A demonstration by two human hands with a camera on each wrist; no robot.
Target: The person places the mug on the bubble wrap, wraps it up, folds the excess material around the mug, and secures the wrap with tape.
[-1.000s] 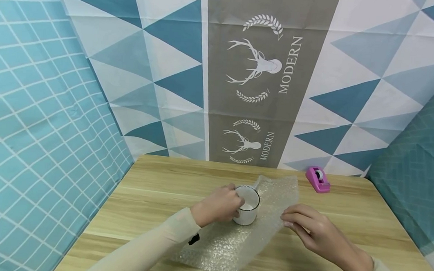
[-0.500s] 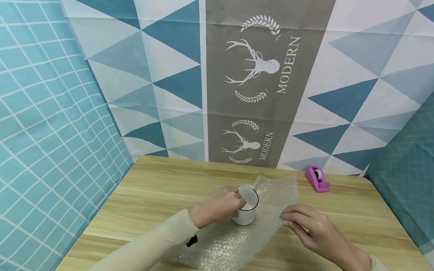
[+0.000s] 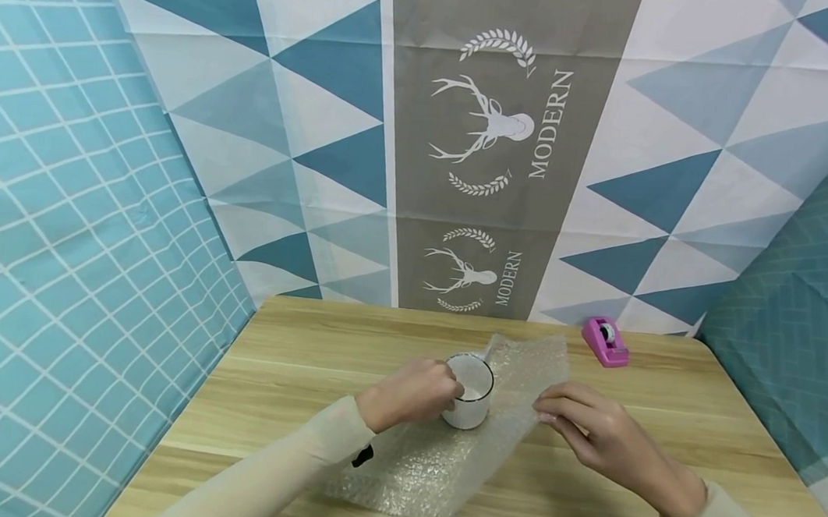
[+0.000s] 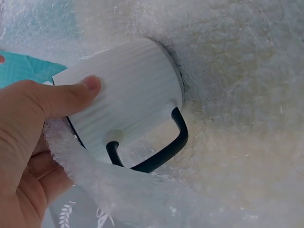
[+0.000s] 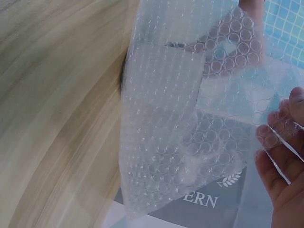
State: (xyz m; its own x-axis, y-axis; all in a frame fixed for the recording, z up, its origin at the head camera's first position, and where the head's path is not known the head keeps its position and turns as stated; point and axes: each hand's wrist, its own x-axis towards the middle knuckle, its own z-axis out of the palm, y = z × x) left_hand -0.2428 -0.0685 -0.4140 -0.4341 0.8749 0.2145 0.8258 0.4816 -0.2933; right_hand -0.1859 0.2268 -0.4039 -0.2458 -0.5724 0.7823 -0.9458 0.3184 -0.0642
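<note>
A white enamel-look mug [image 3: 467,414] with a dark rim stands on a sheet of bubble wrap [image 3: 409,481]. My left hand [image 3: 417,395] grips the mug at its rim; in the left wrist view the thumb lies on the outer wall, and the other fingers are partly hidden. That view also shows the mug's black handle [image 4: 164,154], with a fold of wrap across part of it. To the right, my right hand [image 3: 598,432] pinches the raised right edge of the sheet between thumb and fingers. Through the clear bubbles [image 5: 223,130], the right wrist view shows the backdrop.
A pink tape dispenser [image 3: 606,343] with a roll in it sits at the back right of the wooden table [image 3: 297,346]. Patterned cloth [image 3: 474,176] hangs behind the table, and a blue grid cloth [image 3: 71,233] covers the left side.
Hardly anything differs. The left hand's fingers have shifted slightly at the mug's rim; the right hand keeps hold of the bubble wrap's edge in nearly the same place.
</note>
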